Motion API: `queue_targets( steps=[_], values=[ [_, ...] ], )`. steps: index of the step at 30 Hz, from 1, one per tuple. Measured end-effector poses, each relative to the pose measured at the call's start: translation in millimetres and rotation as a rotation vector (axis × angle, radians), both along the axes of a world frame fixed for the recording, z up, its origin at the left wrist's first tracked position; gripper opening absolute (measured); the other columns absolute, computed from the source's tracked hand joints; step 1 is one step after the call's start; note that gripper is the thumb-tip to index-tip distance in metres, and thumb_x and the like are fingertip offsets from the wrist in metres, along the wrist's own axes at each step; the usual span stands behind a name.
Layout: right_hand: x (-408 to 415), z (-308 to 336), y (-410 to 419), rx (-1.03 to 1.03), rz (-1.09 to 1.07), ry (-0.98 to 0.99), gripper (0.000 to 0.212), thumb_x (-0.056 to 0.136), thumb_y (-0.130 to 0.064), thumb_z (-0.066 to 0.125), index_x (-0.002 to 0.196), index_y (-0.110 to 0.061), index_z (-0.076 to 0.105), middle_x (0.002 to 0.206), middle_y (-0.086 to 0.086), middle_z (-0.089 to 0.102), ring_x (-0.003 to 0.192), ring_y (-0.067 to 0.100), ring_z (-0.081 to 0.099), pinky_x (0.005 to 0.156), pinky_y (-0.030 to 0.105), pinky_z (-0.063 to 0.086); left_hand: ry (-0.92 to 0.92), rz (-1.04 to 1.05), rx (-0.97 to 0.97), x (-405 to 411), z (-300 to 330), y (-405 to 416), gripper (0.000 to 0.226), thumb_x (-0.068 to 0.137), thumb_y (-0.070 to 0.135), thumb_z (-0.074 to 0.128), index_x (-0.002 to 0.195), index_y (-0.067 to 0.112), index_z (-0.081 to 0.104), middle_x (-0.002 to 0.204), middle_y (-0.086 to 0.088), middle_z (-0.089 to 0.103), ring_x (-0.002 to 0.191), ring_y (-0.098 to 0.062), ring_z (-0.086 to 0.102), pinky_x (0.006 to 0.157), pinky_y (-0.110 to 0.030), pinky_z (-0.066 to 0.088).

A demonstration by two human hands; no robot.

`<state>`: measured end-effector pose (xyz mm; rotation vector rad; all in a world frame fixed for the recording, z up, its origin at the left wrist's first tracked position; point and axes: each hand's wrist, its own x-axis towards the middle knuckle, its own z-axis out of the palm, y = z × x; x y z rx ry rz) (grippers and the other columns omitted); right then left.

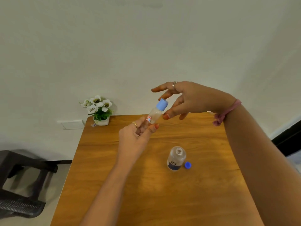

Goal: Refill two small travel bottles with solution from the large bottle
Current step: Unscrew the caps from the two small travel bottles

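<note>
Fingers (143,128) of our left hand (133,137) wrap around a small bottle (154,116), holding it tilted above the counter (114,176) toward twelve o'clock; our right hand (187,101) hovers spread open just beside its light blue cap (162,104), gripping nothing. We judge this bottle is capped, whether just filled or awaiting opening we cannot tell. At five o'clock from it, the large bottle (176,158) stands open on the counter, its dark blue cap (187,165) lying just beside. We see no second small bottle. Labels are too blurred to read: a red-edged sticker, a dark blue band.
</note>
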<state>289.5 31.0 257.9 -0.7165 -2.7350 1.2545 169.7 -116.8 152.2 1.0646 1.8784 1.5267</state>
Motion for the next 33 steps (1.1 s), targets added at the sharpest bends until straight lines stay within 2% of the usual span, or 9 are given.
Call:
queue_targets(
  steps=[4,7,11,14,16,19,23,28,33],
  values=[
    [-9,-4,-10,0.058,0.006,0.007,0.038,0.078,-0.026,0.074,0.113,-0.021,0.061,0.103,0.000,0.067,0.072,0.013,0.070,0.053,0.021,0.055,-0.020,-0.007,0.001,-1,-2,-11,0.077,0.066,0.049,0.067,0.132,0.010,0.058,0.107,0.002,0.073,0.098,-0.004,0.068,0.085,-0.020,0.055],
    [-9,-1,-15,0.056,0.045,-0.022,0.054,0.075,-0.025,0.076,0.124,-0.031,0.054,0.113,-0.010,0.059,0.078,0.015,0.069,0.056,0.022,0.057,-0.029,-0.013,0.016,-2,-2,-17,0.078,0.066,0.049,0.067,0.132,0.009,0.057,0.108,0.003,0.073,0.098,-0.001,0.067,0.083,-0.015,0.054],
    [-13,-5,-23,0.118,-0.004,0.000,0.037,0.079,-0.026,0.072,0.115,-0.021,0.062,0.099,-0.004,0.066,0.076,0.014,0.069,0.058,0.021,0.057,-0.083,-0.029,0.023,-3,-6,-23,0.086,0.062,0.054,0.068,0.133,0.006,0.056,0.111,-0.001,0.073,0.101,-0.008,0.068,0.092,-0.033,0.056],
    [-11,-7,-26,0.150,0.072,-0.020,0.046,0.077,-0.020,0.074,0.120,-0.027,0.058,0.112,-0.007,0.063,0.084,0.014,0.069,0.066,0.021,0.057,-0.077,-0.036,0.015,-1,-10,-26,0.080,0.063,0.052,0.068,0.129,0.007,0.059,0.105,0.001,0.074,0.097,-0.009,0.069,0.090,-0.037,0.057],
    [-10,-8,-27,0.085,0.007,-0.048,0.055,0.075,-0.030,0.075,0.126,-0.025,0.053,0.114,-0.007,0.062,0.080,0.011,0.069,0.064,0.023,0.058,-0.065,-0.045,0.014,0,-12,-28,0.072,0.066,0.048,0.067,0.126,0.009,0.062,0.102,0.002,0.074,0.095,-0.008,0.070,0.088,-0.036,0.057],
    [-12,-13,-29,0.118,-0.036,-0.082,0.037,0.079,-0.034,0.070,0.110,-0.015,0.064,0.097,0.001,0.068,0.068,0.008,0.069,0.056,0.018,0.055,-0.075,-0.061,-0.007,2,-15,-27,0.072,0.067,0.046,0.067,0.128,0.008,0.060,0.105,0.002,0.074,0.099,-0.010,0.069,0.089,-0.038,0.057],
    [-3,-7,-27,0.314,0.042,-0.077,0.026,0.076,-0.024,0.074,0.100,-0.031,0.066,0.095,-0.017,0.062,0.081,0.007,0.065,0.072,0.015,0.051,-0.111,-0.072,-0.025,3,-22,-27,0.066,0.068,0.040,0.070,0.126,0.011,0.061,0.104,0.004,0.073,0.099,-0.010,0.068,0.088,-0.035,0.057],
    [29,-35,-34,-0.120,-0.243,0.321,0.031,0.074,-0.009,0.076,0.101,-0.019,0.064,0.098,-0.001,0.071,0.088,0.012,0.070,0.081,0.022,0.054,-0.184,-0.077,-0.052,3,-39,-25,0.035,0.078,0.021,0.076,0.110,0.026,0.062,0.102,0.010,0.072,0.096,-0.003,0.068,0.083,-0.022,0.055],
    [48,-109,-65,-0.393,-0.513,0.494,0.036,0.075,-0.006,0.073,0.106,-0.017,0.058,0.105,0.012,0.069,0.095,0.018,0.069,0.083,0.029,0.055,-0.244,-0.140,-0.175,9,-71,-23,0.033,0.084,0.016,0.072,0.111,0.023,0.053,0.109,0.004,0.070,0.101,-0.006,0.066,0.080,-0.017,0.050]
  ],
)
